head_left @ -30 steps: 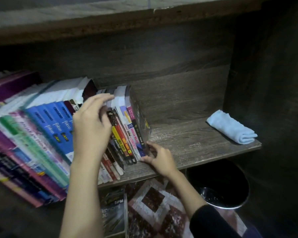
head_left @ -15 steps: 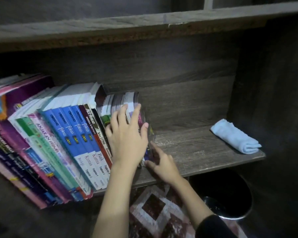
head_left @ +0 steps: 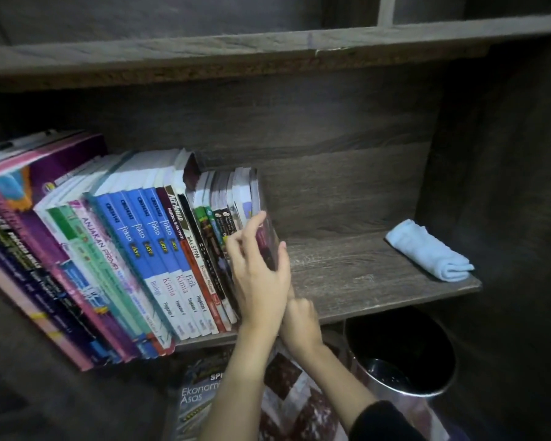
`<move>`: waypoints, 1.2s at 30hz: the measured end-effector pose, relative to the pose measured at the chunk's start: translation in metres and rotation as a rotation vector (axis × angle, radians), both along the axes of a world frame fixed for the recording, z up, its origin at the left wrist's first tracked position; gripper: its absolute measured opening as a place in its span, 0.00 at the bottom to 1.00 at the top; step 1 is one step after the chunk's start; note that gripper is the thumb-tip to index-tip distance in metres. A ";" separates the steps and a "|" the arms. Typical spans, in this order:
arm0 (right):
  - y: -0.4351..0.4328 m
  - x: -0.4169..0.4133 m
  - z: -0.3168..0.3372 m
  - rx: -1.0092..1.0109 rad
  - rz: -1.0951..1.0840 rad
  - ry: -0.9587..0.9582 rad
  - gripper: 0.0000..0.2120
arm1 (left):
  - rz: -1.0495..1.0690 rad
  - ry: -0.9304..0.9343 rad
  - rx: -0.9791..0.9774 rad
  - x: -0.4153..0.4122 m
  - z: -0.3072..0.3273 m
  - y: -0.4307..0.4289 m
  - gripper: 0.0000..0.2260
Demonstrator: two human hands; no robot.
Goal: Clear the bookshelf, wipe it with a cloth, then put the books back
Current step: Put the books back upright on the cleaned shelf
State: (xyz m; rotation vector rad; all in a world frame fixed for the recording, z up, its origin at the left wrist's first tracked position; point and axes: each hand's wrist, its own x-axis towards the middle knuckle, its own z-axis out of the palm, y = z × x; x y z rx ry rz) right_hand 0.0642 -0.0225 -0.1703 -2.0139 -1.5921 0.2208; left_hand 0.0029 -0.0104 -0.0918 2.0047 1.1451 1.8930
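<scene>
**Left hand clamped on the small books at the row's right end**

Far left: tall books [head_left: 159, 249] packed in one row on the shelf [head_left: 363, 275], spines forward, slanting leftward in this view. Next along, closing the row's right end, a bunch of small books [head_left: 226, 202], standing on the board, long axis roughly vertical, spines toward the front edge.

Wrapped round that bunch, the left hand [head_left: 258, 281]: fingers [head_left: 252, 227] curled over the spines, thumb pressed on the outer right cover, pinching the bunch between them. Books therefore inside the grip, not beside it; plainly the nearer hand.

Just below and to the right, touching the left wrist, the right hand [head_left: 301, 323], low at the foot of the same bunch by the shelf's front edge. Knuckles bent, fingertips hidden behind the left hand, so impossible to tell whether gripping anything.

Further right, bare board, then a folded cloth [head_left: 430, 249] at the far end, well apart from both hands. Under the shelf, a book on the floor [head_left: 198, 399] and a dark bin [head_left: 404, 361].

Judged as the clearing step, barely begun. Next move probably a pull straight out toward the front edge, bunch held vertical, wary of the slanting row slumping into the gap.
</scene>
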 end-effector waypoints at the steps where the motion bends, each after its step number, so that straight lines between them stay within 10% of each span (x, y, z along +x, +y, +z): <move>1: -0.003 -0.003 -0.001 0.043 -0.020 0.025 0.26 | -0.020 -0.003 -0.044 -0.001 -0.002 -0.003 0.27; 8: -0.018 -0.010 -0.008 0.283 -0.033 0.004 0.26 | 0.012 0.171 -0.525 -0.002 0.003 -0.014 0.22; 16: -0.039 -0.011 0.028 0.473 0.148 0.095 0.30 | -0.020 0.152 -0.345 -0.018 0.054 -0.049 0.04; 24: -0.002 0.002 0.098 0.159 0.350 -0.035 0.58 | 0.022 0.100 -0.227 -0.063 0.109 -0.076 0.03; 36: 0.047 -0.002 0.145 0.161 0.285 -0.107 0.21 | 0.049 0.158 -0.295 -0.119 0.126 -0.093 0.05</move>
